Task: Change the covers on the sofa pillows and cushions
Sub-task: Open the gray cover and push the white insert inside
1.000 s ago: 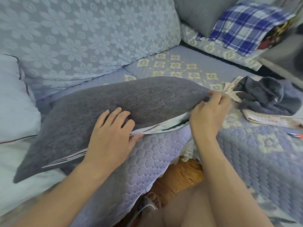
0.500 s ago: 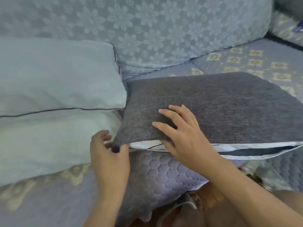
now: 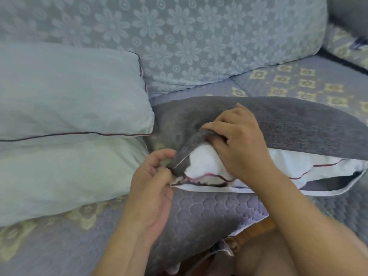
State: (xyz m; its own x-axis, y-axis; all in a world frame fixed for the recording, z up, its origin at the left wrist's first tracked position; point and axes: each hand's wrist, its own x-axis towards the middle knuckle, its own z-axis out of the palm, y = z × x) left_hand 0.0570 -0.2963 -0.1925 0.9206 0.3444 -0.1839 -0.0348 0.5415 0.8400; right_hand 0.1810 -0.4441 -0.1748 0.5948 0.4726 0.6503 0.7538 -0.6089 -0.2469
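Nearest, the left hand [image 3: 153, 172] pinches the grey cover [image 3: 278, 124] at its open corner, and the right hand [image 3: 237, 142] grips the cover's edge over the white pillow [image 3: 201, 162] on the sofa [image 3: 199, 212]. Tugging unevenly could bunch that corner. Beyond, two bare pillows [image 3: 65, 100] lie stacked.

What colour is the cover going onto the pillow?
Dark grey cover, seen in the head view.
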